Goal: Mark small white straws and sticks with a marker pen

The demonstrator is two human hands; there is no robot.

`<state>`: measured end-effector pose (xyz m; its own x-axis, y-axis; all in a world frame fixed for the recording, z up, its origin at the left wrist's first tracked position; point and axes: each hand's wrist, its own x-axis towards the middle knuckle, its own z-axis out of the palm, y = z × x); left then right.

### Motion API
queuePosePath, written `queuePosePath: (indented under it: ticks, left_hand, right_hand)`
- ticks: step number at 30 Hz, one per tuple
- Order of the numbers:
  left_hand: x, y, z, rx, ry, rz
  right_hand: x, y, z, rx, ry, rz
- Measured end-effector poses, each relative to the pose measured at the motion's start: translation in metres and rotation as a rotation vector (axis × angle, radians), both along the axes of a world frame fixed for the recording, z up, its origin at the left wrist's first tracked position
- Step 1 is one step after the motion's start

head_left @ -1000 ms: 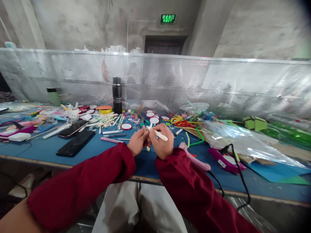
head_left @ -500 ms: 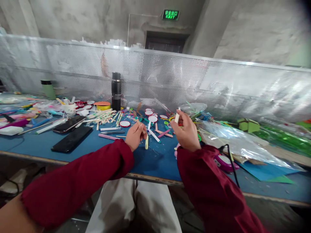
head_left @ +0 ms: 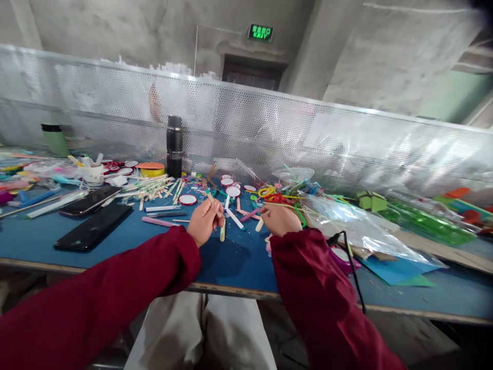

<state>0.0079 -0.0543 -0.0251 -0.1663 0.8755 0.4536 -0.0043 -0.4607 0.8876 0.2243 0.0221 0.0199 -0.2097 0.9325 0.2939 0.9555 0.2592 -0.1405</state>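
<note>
Hands apart over the desk [head_left: 239,259]. Left hand [head_left: 203,222] pinches sticks [head_left: 222,231]; right hand [head_left: 280,219], just beside, grips a stub [head_left: 260,225].

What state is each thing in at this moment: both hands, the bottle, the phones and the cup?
left hand: closed on craft sticks, above the blue table.
right hand: closed on a short pale stick, low over the table.
black bottle: upright, capped.
black phone: lying flat, screen dark.
second phone: lying flat.
green cup: upright, lid on.
</note>
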Motion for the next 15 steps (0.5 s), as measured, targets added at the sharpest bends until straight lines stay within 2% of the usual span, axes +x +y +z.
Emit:
queuePosePath:
  ticks: [4, 9, 12, 15]
  left_hand:
    - [0.000, 0.000, 0.000, -0.008, -0.002, 0.005]
    - [0.000, 0.002, -0.001, -0.008, -0.020, 0.004]
    - [-0.002, 0.004, -0.002, -0.007, -0.036, 0.011]
    - [-0.002, 0.005, -0.002, -0.010, -0.043, 0.015]
  right_hand:
    - [-0.009, 0.005, -0.012, -0.075, -0.092, -0.004]
    - [-0.012, 0.009, -0.022, -0.038, -0.112, 0.006]
    - [-0.013, 0.006, -0.022, 0.031, -0.108, 0.004]
    - [-0.019, -0.002, -0.018, 0.159, -0.108, 0.087]
